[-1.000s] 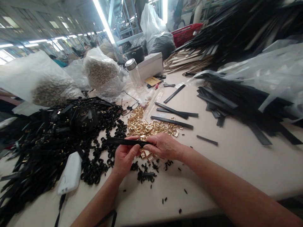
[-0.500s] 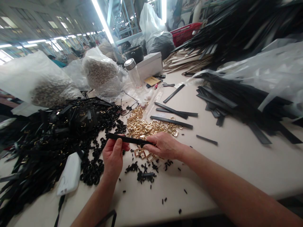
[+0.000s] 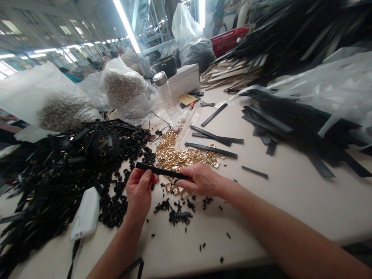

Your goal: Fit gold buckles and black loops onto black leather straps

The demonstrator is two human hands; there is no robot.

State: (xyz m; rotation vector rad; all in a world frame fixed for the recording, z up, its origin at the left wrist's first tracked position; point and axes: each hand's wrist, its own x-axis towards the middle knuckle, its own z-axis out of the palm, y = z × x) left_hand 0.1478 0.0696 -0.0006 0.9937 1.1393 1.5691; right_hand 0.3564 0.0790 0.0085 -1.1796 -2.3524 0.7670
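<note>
A black strap [image 3: 162, 171] stretches between my two hands above the table. My left hand [image 3: 140, 188] pinches it near its left end, thumb on top. The right end disappears into my right hand [image 3: 200, 179], whose fingers and thumb are closed around it. Just behind the strap lies a heap of gold buckles [image 3: 180, 155], with a few more buckles under my right hand. Small black pieces [image 3: 180, 215] are scattered on the table in front of my hands. Whether a buckle sits inside my right hand is hidden.
Black straps with buckles [image 3: 87, 155] pile up on the left, beside black loops [image 3: 113, 209] and a white power bank [image 3: 85, 213]. Loose straps [image 3: 211, 150] lie right of the buckles. A clear bottle [image 3: 163, 89], eyeglasses [image 3: 159, 133] and bags of small parts [image 3: 123, 85] stand behind.
The strap's left end has shifted slightly right and up, and its right portion lies flatter at my right hand. Both hands stay nearly in place.
</note>
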